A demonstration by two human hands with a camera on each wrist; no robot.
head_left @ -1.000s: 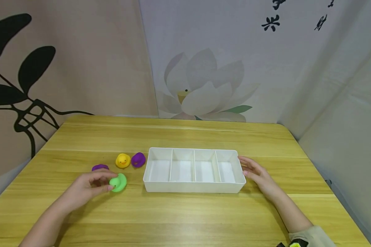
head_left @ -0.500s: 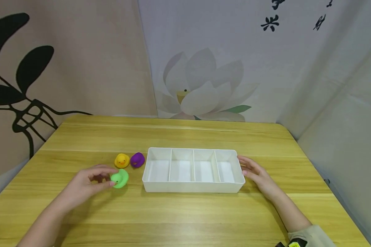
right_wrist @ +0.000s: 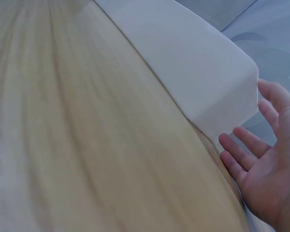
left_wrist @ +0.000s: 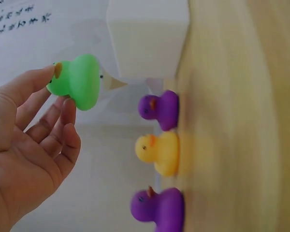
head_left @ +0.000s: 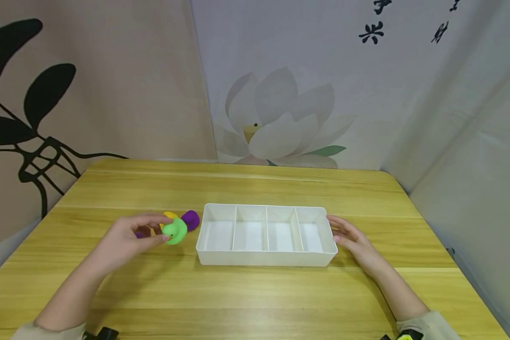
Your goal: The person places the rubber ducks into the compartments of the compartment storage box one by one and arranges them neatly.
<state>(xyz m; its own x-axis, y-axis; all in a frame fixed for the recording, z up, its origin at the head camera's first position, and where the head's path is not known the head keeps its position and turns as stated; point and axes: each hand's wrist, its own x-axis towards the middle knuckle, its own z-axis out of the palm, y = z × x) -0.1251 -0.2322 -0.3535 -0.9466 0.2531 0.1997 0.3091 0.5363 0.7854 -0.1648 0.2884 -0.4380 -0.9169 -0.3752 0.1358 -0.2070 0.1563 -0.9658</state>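
A green rubber duck (left_wrist: 82,82) is pinched between the thumb and fingers of my left hand (head_left: 129,238), held above the table. Behind it stand a yellow rubber duck (left_wrist: 159,152) and a purple rubber duck (left_wrist: 162,110); another purple duck (left_wrist: 162,208) is mostly hidden by the hand in the head view. To their right sits a white box (head_left: 265,258) with several compartments in a row, all bare inside. My right hand (head_left: 357,243) rests with loosely extended fingers at the box's right end, the fingertips at its wall.
The wooden table (head_left: 255,302) stretches in front of the box and to both sides. A printed cloth backdrop (head_left: 289,42) rises behind its far edge, and pale cloth (head_left: 471,156) hangs along the right side.
My left hand has lifted the green duck and carried it away from me and slightly right, now in front of the yellow duck. The right hand and the box have stayed in place.
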